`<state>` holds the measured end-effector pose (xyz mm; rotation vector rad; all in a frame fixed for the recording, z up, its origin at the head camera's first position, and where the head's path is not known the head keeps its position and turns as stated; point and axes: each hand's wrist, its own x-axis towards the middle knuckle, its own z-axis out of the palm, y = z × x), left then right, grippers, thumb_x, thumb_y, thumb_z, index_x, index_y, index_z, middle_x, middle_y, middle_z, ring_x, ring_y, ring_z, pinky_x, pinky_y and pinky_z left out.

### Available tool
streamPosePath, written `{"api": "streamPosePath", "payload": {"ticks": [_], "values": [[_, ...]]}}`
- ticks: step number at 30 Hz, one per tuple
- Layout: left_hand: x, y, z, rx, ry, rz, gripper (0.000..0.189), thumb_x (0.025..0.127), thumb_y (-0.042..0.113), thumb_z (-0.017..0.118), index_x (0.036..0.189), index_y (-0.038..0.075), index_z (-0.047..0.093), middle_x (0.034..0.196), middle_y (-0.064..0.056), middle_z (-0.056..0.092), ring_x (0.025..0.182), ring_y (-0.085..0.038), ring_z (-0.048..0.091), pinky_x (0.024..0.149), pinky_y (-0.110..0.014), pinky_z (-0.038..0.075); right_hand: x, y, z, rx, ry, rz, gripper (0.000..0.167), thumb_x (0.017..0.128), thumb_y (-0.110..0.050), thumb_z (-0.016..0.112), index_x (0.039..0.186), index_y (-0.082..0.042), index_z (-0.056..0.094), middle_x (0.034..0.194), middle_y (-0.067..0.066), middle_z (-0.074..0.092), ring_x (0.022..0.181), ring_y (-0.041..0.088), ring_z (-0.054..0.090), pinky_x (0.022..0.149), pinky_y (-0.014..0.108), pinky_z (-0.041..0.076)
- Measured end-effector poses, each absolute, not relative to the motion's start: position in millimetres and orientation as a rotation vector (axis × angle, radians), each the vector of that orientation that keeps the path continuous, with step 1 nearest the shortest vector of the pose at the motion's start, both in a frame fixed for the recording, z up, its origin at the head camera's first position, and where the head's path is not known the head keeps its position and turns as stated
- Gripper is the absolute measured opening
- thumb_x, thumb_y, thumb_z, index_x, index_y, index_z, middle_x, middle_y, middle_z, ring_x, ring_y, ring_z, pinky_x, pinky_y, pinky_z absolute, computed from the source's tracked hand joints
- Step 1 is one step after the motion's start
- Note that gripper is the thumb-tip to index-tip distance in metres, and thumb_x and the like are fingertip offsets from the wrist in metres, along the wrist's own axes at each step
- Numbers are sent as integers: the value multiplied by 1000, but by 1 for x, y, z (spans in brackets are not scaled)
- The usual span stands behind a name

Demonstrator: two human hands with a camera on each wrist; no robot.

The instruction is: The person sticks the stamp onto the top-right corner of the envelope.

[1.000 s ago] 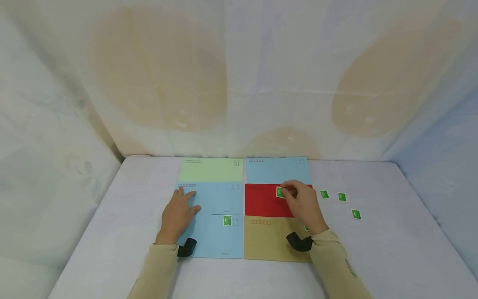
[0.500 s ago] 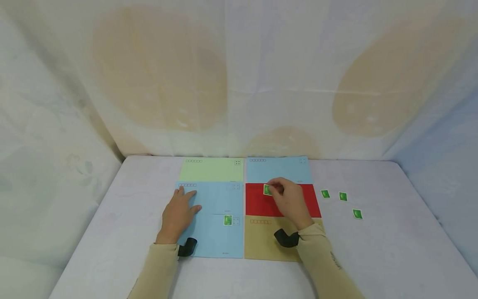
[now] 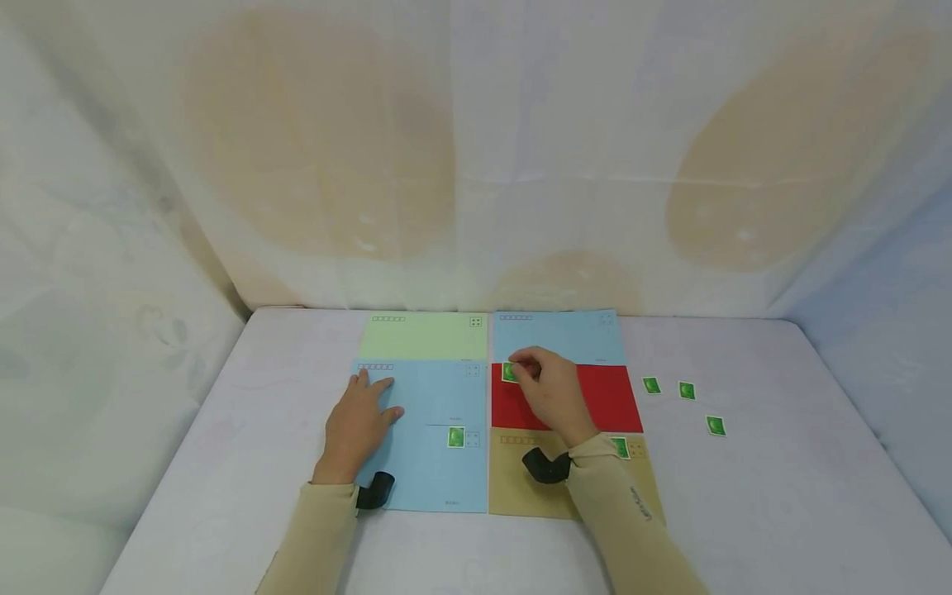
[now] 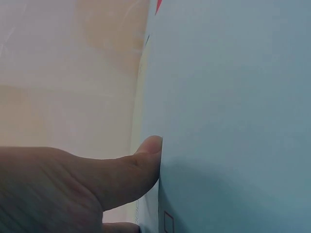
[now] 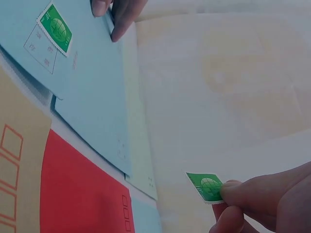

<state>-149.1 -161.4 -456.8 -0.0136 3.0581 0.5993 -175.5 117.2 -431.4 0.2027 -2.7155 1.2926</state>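
Between thumb and fingertips my right hand [image 3: 554, 395] pinches a green postage stamp [image 5: 206, 187] by its edge. The head view has that hand over the left part of the red envelope [image 3: 610, 397]. My left hand [image 3: 355, 428] rests with spread fingers on the left side of the middle blue envelope [image 3: 435, 392]; its thumb [image 4: 131, 177] shows in the left wrist view. A second stamp [image 3: 456, 437] lies on the front blue envelope [image 3: 427, 479], beside the printed stamp box. Another stamp [image 3: 620, 447] is on the brown envelope [image 3: 513, 487], partly behind my right sleeve.
Farther back lie a light green envelope [image 3: 424, 337] and another blue envelope [image 3: 556, 337]. To the right, three loose stamps are spread over the white table [image 3: 773, 496], among them the nearest stamp [image 3: 716, 426]. A patterned curtain [image 3: 476, 165] hangs behind the table.
My right hand has moved left across the red envelope with the stamp, uncovering the red envelope's right part and the stamp on the brown one. The left hand has stayed put.
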Motion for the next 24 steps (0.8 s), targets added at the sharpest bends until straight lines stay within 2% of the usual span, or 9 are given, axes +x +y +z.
{"api": "streamPosePath", "payload": {"ticks": [24], "values": [[-149,-162,-457,-20,3057,635,56,89,23,78,137,0,60,151,-35,35,143,-50,31,109,-59,38,-188,81,-440,222,-2690,1409,15,96,-11,68,108,-7,74,98,5,70,79,19,59,67,28,54]]}}
